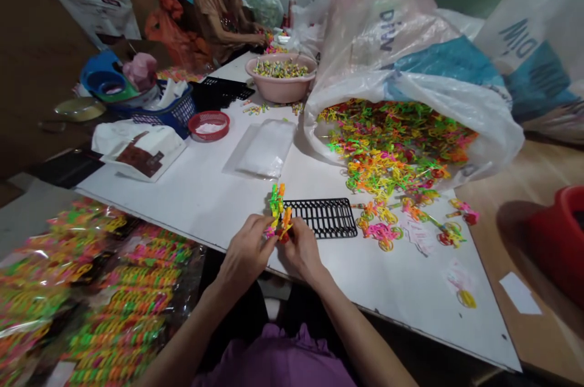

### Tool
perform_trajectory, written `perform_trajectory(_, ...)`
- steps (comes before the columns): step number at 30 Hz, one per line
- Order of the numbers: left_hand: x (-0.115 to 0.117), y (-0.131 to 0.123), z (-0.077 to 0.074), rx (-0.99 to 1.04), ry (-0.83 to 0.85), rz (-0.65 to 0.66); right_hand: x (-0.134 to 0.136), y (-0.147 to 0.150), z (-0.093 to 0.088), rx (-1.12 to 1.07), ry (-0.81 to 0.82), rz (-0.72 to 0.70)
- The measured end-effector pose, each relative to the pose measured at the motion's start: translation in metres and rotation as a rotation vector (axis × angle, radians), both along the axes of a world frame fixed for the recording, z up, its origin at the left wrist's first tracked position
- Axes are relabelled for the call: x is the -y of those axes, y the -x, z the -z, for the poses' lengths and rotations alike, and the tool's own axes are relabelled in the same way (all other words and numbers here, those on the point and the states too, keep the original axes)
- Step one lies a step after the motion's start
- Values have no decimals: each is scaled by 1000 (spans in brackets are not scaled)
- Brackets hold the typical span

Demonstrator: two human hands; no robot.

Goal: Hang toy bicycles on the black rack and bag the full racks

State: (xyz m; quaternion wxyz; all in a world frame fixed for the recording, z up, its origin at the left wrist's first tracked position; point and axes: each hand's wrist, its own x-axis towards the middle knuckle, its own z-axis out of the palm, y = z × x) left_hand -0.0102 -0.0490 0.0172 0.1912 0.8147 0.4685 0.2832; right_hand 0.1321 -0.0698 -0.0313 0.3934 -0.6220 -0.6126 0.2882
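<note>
My left hand (pixel 246 247) and my right hand (pixel 301 247) meet near the front edge of the white board (pixel 205 192). Both pinch a small stack of neon plastic toy pieces (pixel 277 207), green and orange, held upright between the fingers. Just right of the hands lies a black plastic grid (pixel 326 217). Beyond it loose neon pieces (pixel 387 156) spill from a big open plastic bag (pixel 410 52).
Clear packs of sorted neon pieces (pixel 91 296) lie at my lower left. A stack of clear bags (pixel 267 149), a red basket (pixel 208 125), a pink bowl (pixel 281 78) and a blue basket (pixel 176 110) stand further back. Another person (pixel 219 3) sits at the far end. A red tub (pixel 559 241) is at right.
</note>
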Motion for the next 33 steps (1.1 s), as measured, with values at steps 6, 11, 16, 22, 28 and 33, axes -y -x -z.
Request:
perform_trajectory(6,9,0,-6,-24,-23,46,7,-6,-8,277,64,-153)
perform_trajectory(11,11,-6,-3,-51,-100,115,5,0,-9,422,132,-233)
perform_trajectory(16,10,1,2,-66,-220,185,5,-27,-20,319,87,-396)
perform_trajectory(22,3,10,6,-99,-214,273,-13,-138,-52,643,144,13)
perform_trajectory(28,9,2,1,-133,-133,210,-19,-179,-52,1017,299,89)
perform_trajectory(33,15,-4,-10,-83,-76,199,-6,-125,-56,789,132,45)
